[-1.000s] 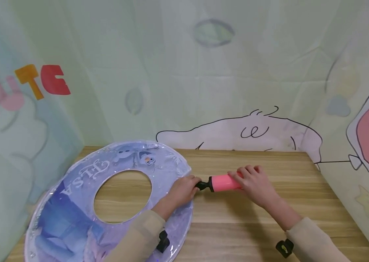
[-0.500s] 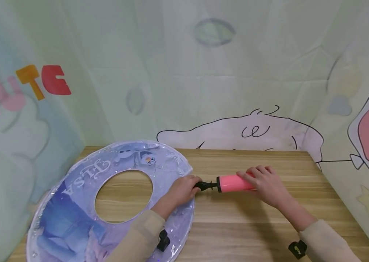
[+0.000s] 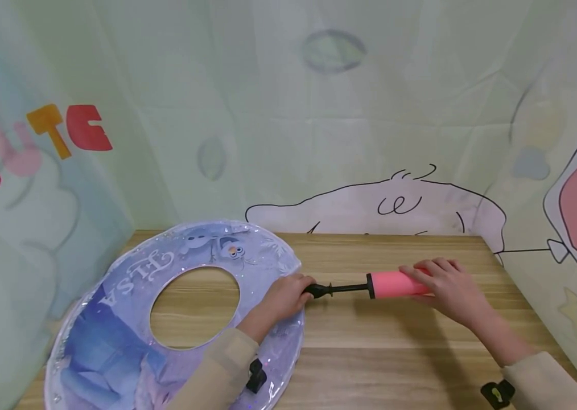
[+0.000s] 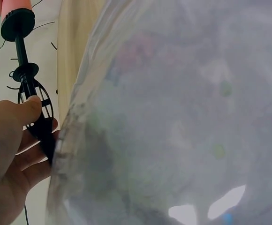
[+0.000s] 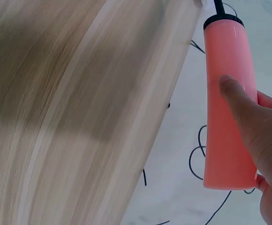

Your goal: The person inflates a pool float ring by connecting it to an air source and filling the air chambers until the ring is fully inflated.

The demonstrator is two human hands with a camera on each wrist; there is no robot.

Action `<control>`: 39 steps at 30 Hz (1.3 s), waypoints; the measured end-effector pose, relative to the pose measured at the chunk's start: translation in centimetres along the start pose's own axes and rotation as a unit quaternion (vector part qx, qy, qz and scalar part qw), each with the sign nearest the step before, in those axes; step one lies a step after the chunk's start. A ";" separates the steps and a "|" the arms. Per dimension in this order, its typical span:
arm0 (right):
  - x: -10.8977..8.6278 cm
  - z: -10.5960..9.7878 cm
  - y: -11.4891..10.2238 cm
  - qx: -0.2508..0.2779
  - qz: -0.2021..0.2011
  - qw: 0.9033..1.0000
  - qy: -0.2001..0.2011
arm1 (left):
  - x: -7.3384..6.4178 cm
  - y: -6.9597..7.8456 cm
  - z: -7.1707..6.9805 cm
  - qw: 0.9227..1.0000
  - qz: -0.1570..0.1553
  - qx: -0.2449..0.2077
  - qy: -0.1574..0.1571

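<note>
A hand pump with a pink barrel (image 3: 393, 284) lies sideways between the two hands, its black rod (image 3: 350, 288) drawn well out. My right hand (image 3: 449, 287) grips the barrel, thumb along its side in the right wrist view. My left hand (image 3: 285, 296) holds the pump's black openwork end (image 4: 41, 105) between thumb and fingers, right at the edge of a purple swim ring (image 3: 263, 245). The ring carries a snowman picture and the letters ELSA. In the left wrist view the clear side of the ring fills most of the frame and hides where the black tip ends.
A wood-grain table (image 3: 360, 364) lies under everything. Printed cloth walls (image 3: 278, 114) with cartoon drawings rise at the back and both sides. The ring covers the table's left part, with wood showing through its round hole. Each wrist wears a black camera mount (image 3: 256, 376).
My right hand has moved to the right with the pink barrel, and much more black rod shows. My left hand has stayed at the ring's edge.
</note>
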State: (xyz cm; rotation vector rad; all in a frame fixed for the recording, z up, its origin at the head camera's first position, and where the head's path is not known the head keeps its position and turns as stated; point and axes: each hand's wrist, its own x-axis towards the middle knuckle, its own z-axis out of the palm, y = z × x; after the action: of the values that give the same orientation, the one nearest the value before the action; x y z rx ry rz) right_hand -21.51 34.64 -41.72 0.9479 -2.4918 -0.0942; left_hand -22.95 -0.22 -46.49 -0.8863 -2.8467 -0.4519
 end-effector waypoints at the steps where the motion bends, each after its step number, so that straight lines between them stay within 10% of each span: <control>1: -0.2 -0.2 0.2 0.001 0.001 1.000 -0.002 | 0.0 0.0 0.0 1.000 0.001 0.001 0.001; 17: -1.2 -2.3 2.5 -0.021 0.026 0.999 -0.014 | 0.1 0.2 -0.3 1.000 -0.009 -0.006 -0.007; 39: 4.3 1.4 -4.6 -0.059 -0.023 0.998 0.000 | 0.1 0.3 0.3 1.000 -0.007 0.010 0.010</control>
State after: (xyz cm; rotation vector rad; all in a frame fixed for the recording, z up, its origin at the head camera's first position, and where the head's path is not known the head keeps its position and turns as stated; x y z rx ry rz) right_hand -22.14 28.22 -42.20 0.9562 -2.4347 -0.2532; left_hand -22.88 0.13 -46.68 -0.8552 -2.8351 -0.4302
